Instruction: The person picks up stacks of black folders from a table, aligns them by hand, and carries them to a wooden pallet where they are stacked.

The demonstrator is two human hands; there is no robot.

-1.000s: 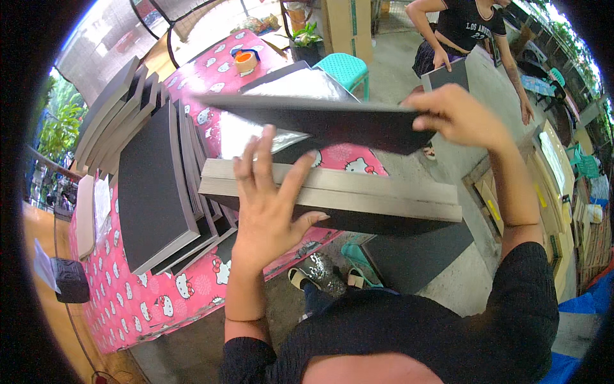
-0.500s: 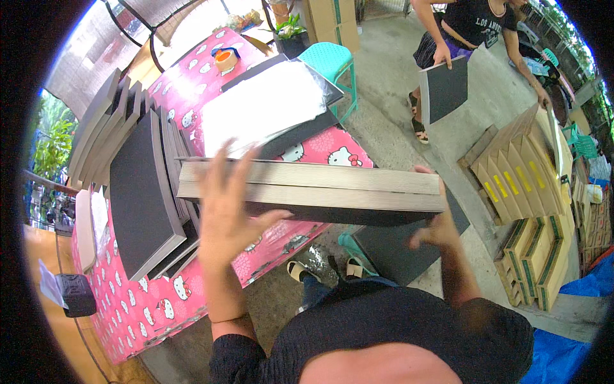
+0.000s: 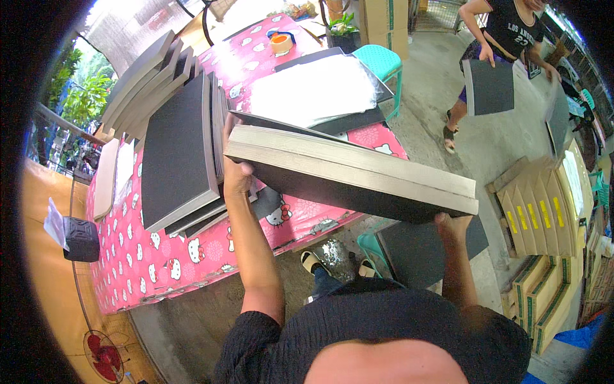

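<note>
I hold a thick stack of black-faced sheets (image 3: 358, 168) with pale cut edges, slanting down to the right in front of me. My left hand (image 3: 238, 168) is closed round its left end, thumb on the near side and the other fingers mostly hidden. At the lower right corner, my right hand (image 3: 454, 225) grips the stack from below, its fingers partly hidden. Left of it, more black-faced stacks (image 3: 176, 147) lean and lie on a table with a pink patterned cover (image 3: 173, 269). Beneath my right forearm is a large black board (image 3: 412, 256).
White sheets (image 3: 313, 93) and an orange tape roll (image 3: 280, 43) lie farther back on the table. A green stool (image 3: 380, 61) stands beyond. At the far right, a person (image 3: 511, 38) carries a black-faced stack (image 3: 489, 86) near piled brown cardboard (image 3: 540, 211). A red fan (image 3: 103, 355) is lower left.
My left hand has gone from spread fingers over the front edge to a hold on the left end. The stack has tilted, its right end lower. The other person has stepped away from the cardboard.
</note>
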